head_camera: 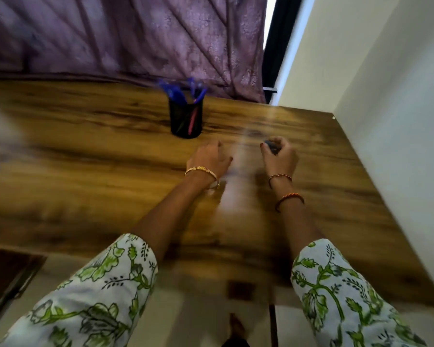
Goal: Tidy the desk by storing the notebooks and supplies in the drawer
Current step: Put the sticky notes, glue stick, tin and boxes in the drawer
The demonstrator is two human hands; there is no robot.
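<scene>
A black mesh pen holder (186, 118) with several blue pens and a pink one stands on the wooden desk (85, 159) near its far edge. My left hand (208, 159) hovers just in front and to the right of the holder, fingers loosely spread, holding nothing. My right hand (280, 156) is further right, curled around a small dark object (271, 146); blur hides what it is. No notebooks or drawer can be made out.
A purple curtain (135, 38) hangs behind the desk. A white wall (386, 121) runs along the desk's right edge. A dark brown piece of furniture (8, 276) sits low at the left. The floor shows below the desk's near edge.
</scene>
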